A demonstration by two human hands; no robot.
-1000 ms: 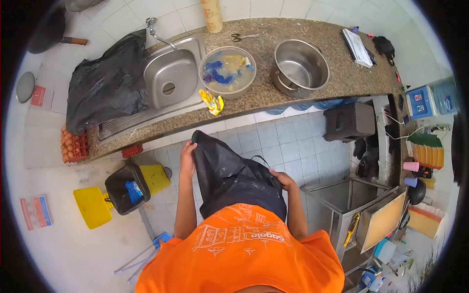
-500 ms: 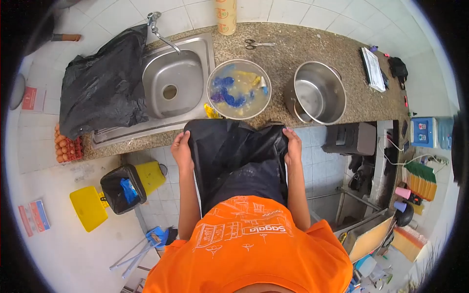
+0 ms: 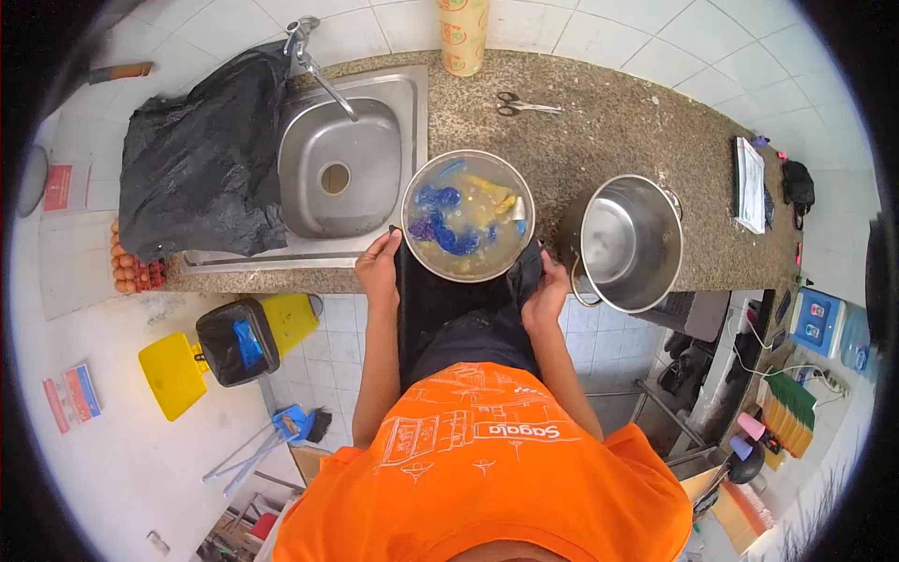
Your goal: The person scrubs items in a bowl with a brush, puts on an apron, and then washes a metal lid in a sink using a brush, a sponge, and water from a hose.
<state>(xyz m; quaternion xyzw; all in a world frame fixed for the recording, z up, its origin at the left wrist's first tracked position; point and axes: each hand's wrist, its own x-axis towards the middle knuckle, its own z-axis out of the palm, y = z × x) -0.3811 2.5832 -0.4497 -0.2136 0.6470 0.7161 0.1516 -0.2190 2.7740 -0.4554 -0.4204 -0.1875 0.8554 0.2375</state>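
Note:
My left hand [image 3: 378,270] pinches the left upper corner of a black plastic bag [image 3: 440,314], close to the counter's front edge. The bag's right upper corner is in my right hand [image 3: 547,292], its fingers closed on the dark film. It hangs down in front of my body. Overlapping the bag's top in the view is a round metal bowl [image 3: 408,245] of cloudy water, with blue, yellow and white pieces in it. Just right of my right hand stands a steel pot [image 3: 629,244], with nothing visible inside.
A steel sink [image 3: 328,211] with a tap [image 3: 323,80] lies left of the bowl. Another black plastic sheet [image 3: 206,159] covers the drainboard. Scissors [image 3: 526,105] and a patterned roll [image 3: 463,37] lie behind. Eggs [image 3: 126,267] and a lined bin [image 3: 234,342] are at left.
My hands have moved nearer each other with the bag, up towards the bowl's front. The bowl now overlaps the bag in view. The camera view has shifted, and the pot appears lower.

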